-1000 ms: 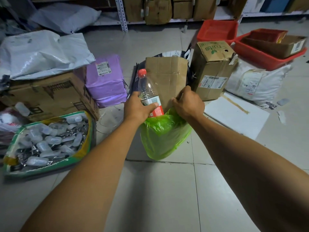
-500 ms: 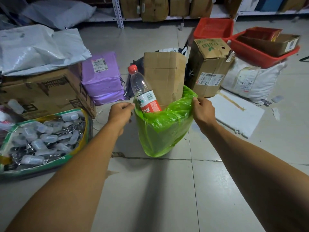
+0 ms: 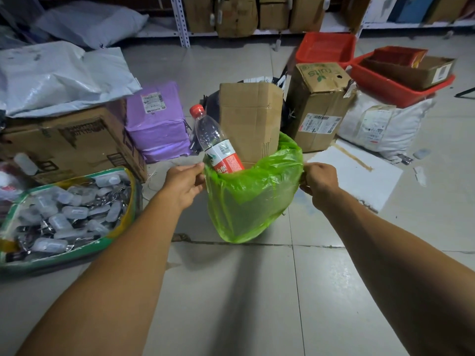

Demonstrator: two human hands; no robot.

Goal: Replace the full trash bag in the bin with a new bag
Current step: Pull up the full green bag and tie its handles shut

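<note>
Full green bag (image 3: 253,199) on the floor (image 3: 257,291), a bottle (image 3: 216,141) and cardboard (image 3: 250,122) protruding from its mouth. Left hand (image 3: 183,185) and right hand (image 3: 318,182) each pinch the rim at opposite sides, holding it spread. Step, as judged: closing the full bag. Next move calls for drawing both rims together above the contents; no bin visible.

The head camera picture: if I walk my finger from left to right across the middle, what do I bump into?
Tray of small plastic containers → left hand → water bottle with red cap → green trash bag → right hand → white flat board on the floor.
</note>
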